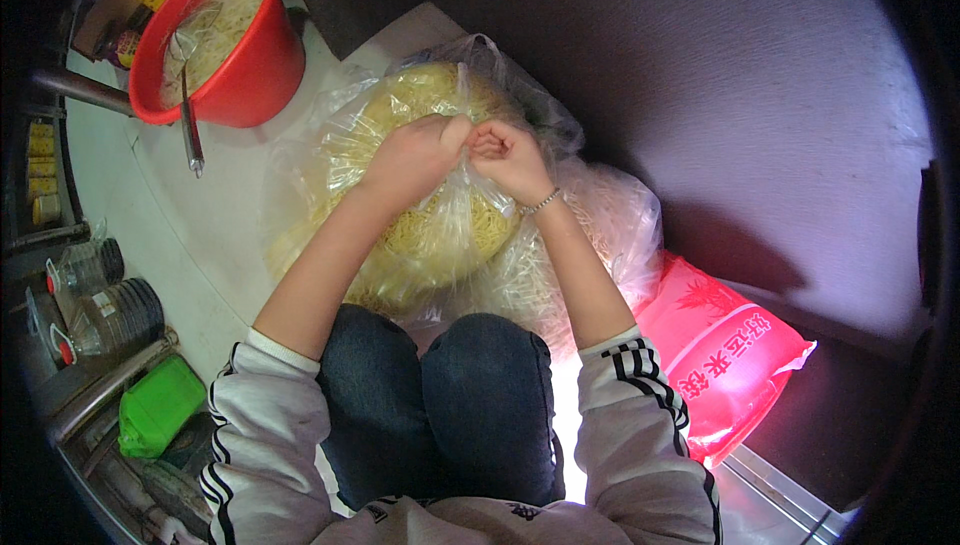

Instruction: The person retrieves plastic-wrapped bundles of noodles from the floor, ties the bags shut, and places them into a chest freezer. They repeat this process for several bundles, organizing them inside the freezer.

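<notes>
At twelve o'clock of the centre, we find the left hand (425, 153) and the right hand (507, 157) meeting knuckle to knuckle above a large clear bag (440, 245) filled with yellow noodles. The left hand is drawn into a narrow fist on gathered film of this bag; the right hand has its fingers curled inward just beside it, and we cannot tell whether film is pinched inside them. A bracelet (541, 202) circles the right wrist.

The clear bag lies in the middle, spreading toward eleven o'clock, and its plastic shines with creases. Touching it at three o'clock we see a second bag (625, 210), also clear, with paler strands inside. Beyond that, at four o'clock, sits a pink package (715, 370) with a pale band across it.

Toward ten o'clock we have a red basin (265, 70) holding pale strands (235, 20), a metal ladle (190, 130) leaning in it with its handle over the rim. Between eight and nine o'clock lie clear bottles (120, 315) with red caps, and at eight o'clock a green container (160, 405). At six o'clock we see two knees (440, 395) in dark jeans, and a grey panel (720, 95) rises at two o'clock
</notes>
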`<state>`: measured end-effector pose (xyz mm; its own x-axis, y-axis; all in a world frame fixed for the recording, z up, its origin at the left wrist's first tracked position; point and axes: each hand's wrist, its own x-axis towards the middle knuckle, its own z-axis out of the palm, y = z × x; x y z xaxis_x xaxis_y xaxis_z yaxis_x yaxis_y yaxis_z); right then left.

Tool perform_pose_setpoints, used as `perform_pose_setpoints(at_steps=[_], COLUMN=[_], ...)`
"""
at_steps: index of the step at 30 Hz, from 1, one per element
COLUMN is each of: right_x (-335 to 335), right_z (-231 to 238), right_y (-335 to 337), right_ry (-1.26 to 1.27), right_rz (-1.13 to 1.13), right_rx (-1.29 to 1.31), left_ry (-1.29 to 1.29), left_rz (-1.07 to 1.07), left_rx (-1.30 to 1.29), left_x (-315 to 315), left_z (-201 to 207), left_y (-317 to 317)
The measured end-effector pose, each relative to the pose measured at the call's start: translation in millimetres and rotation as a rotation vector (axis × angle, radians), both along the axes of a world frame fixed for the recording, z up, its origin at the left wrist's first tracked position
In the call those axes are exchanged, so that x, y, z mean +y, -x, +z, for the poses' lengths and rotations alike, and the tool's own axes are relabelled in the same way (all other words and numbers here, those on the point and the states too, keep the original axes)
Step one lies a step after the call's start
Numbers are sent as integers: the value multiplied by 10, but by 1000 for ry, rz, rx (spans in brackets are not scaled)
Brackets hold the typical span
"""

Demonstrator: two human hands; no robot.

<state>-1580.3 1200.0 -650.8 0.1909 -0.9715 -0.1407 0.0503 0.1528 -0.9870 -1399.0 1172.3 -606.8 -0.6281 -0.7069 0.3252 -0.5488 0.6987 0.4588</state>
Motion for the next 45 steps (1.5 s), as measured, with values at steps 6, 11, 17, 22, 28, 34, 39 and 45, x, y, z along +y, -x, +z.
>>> perform_pose_setpoints(at_steps=[6, 11, 17, 22, 28, 34, 39, 45], right_x=[40, 36, 60, 70, 82, 22, -45, -44], right_z=[29, 28, 0, 10, 35, 46, 53, 20], right_y=[29, 80, 53, 23, 16, 8, -57, -81], right_ry=[-58, -137, -72, -52, -48, 28, 69, 22], right_rz=[2, 22, 59, 36, 16, 21, 40, 32], right_rx=[-42, -30, -31, 25, -20, 32, 144, 190], left_ry=[-23, -40, -393, -456, -452, -432, -455, -568], left_rz=[28, 29, 123, 111, 120, 115, 152, 185], left_rx=[-89, -86, -102, -23, 50, 171, 334, 535], left_x=[55, 118, 21, -3, 52, 78, 80, 18], left_z=[7, 5, -8, -9, -97, -228, -335, -462], left_y=[35, 64, 65, 40, 83, 66, 74, 52])
